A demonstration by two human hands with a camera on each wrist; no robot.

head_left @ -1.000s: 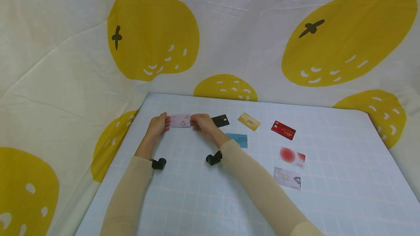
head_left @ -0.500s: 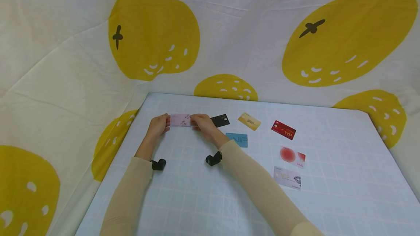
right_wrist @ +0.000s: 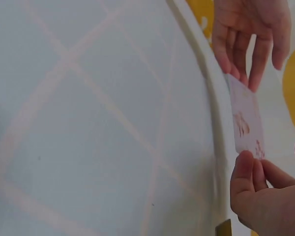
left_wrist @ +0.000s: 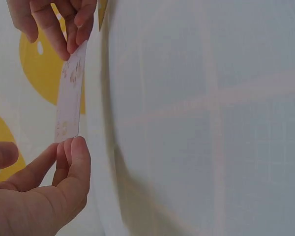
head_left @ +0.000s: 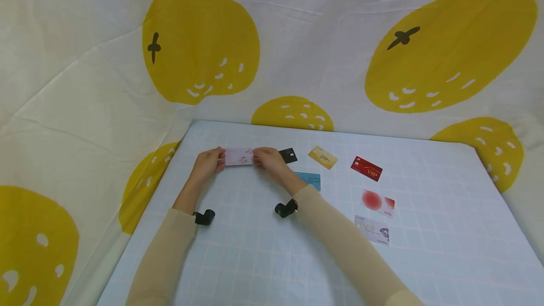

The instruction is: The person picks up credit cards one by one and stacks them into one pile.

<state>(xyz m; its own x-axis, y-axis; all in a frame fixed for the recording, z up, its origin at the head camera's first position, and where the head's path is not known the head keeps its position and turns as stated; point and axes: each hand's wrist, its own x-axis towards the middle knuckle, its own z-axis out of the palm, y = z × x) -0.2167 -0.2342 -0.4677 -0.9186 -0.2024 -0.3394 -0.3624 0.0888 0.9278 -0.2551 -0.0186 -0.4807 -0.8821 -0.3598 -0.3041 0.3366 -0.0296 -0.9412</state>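
In the head view, a pale pink card (head_left: 239,156) with a floral print stretches between my two hands near the back left of the table. My left hand (head_left: 208,160) holds its left short end at the fingertips. The right short end is pinched by my right hand (head_left: 271,160). From the left wrist, the card (left_wrist: 70,98) appears tilted, its printed face showing. The right wrist view shows the same card (right_wrist: 247,117) with fingertips right at both ends. Just beyond my right hand lies a black card (head_left: 289,155), partly covered by that hand.
A blue card (head_left: 309,180) lies partly behind my right wrist. Farther right are a gold card (head_left: 323,157), a red VIP card (head_left: 367,168), a white card with red circle (head_left: 378,203) and a silver card (head_left: 372,230). A patterned cloth (head_left: 310,60) rises behind the table (head_left: 238,259).
Both hands and the pink card have shifted slightly right, and the card looks a little larger in the head view. More of the black and blue cards is now covered.
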